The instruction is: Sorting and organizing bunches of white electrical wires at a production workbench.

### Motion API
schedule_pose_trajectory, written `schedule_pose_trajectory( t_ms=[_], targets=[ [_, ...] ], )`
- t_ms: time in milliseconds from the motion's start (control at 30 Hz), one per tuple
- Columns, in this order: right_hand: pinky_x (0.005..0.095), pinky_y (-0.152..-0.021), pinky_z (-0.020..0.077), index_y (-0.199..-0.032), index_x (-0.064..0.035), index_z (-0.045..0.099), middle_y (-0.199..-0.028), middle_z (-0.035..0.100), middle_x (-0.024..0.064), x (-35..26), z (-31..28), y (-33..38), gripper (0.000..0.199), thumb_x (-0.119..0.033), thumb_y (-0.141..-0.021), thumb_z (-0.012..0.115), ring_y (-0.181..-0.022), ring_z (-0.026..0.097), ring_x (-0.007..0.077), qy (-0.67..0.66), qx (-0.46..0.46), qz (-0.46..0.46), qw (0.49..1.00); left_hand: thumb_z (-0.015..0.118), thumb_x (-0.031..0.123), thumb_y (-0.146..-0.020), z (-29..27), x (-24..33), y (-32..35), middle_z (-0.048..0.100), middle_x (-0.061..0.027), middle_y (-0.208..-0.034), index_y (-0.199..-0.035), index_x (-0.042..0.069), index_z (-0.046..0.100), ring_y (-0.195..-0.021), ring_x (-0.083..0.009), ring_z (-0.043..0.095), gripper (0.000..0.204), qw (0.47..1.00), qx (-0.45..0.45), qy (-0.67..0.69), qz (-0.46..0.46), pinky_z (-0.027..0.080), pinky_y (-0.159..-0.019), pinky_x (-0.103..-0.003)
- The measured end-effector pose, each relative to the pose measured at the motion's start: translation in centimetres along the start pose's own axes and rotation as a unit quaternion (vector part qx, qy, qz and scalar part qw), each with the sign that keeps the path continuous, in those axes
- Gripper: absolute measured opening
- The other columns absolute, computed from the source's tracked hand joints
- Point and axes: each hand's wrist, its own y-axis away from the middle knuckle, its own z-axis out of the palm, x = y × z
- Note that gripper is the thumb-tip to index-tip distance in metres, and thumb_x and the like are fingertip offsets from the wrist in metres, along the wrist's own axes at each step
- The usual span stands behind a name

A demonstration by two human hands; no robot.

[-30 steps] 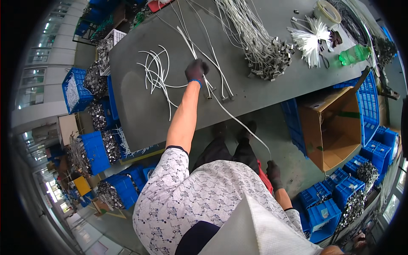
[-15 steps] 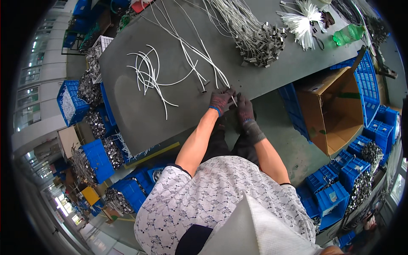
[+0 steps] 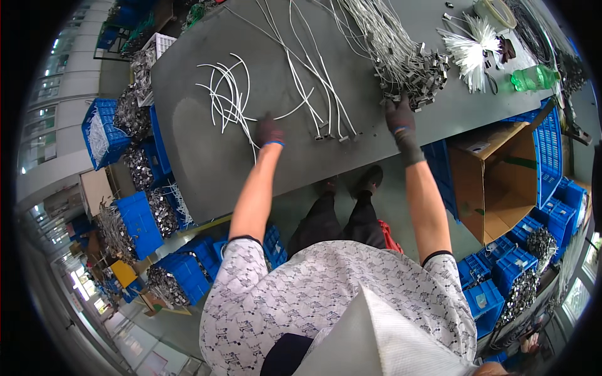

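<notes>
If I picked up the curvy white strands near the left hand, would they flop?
The white strands probably bend but feel springy, since they lie in smooth curves. They look thin, so each is likely light. They cross one another, so lifting one might drag others.

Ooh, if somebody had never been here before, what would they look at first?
Probably the big bundle of wires at the table's far side, its metal ends clumped by the gloved right hand. Next, the bright green bottle at the table's right. Then the curly white strips beside the left hand.
</notes>
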Motion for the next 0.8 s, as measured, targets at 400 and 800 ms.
schedule_pose_trajectory(
  t_ms=[400, 800],
  targets=[
    [0.0403, -0.075, 0.0539, -0.097, -0.0008, 0.064, -0.088, 0.065, 0.0183, 1.5, -0.2, 0.5, 0.034, -0.034, -0.089, 0.062, -0.088, 0.069, 0.0331, -0.180, -0.042, 0.208, 0.961, 0.062, 0.029, -0.084, -0.9, -2.3, 2.3, 0.068, -0.0192, -0.113, -0.104, 0.007, 0.072, -0.105, -0.0397, 0.066, 0.032, 0.973, -0.185, 0.058, -0.126, 0.054, -0.089, -0.048],
    [0.0481, -0.071, 0.0498, -0.091, -0.0045, 0.068, -0.086, 0.067, 0.0246, 19.0, -16.1, 33.8, 0.021, -0.020, -0.090, 0.054, -0.082, 0.064, 0.0398, 0.218, -0.310, 0.100, 0.920, 0.061, 0.019, -0.088, -1.8, -2.2, 7.8, 0.070, -0.0098, -0.084, -0.093, 0.008, 0.068, -0.074, -0.0188, 0.069, 0.014, 0.665, -0.299, 0.631, -0.265, 0.055, -0.057, -0.033]
  ],
)
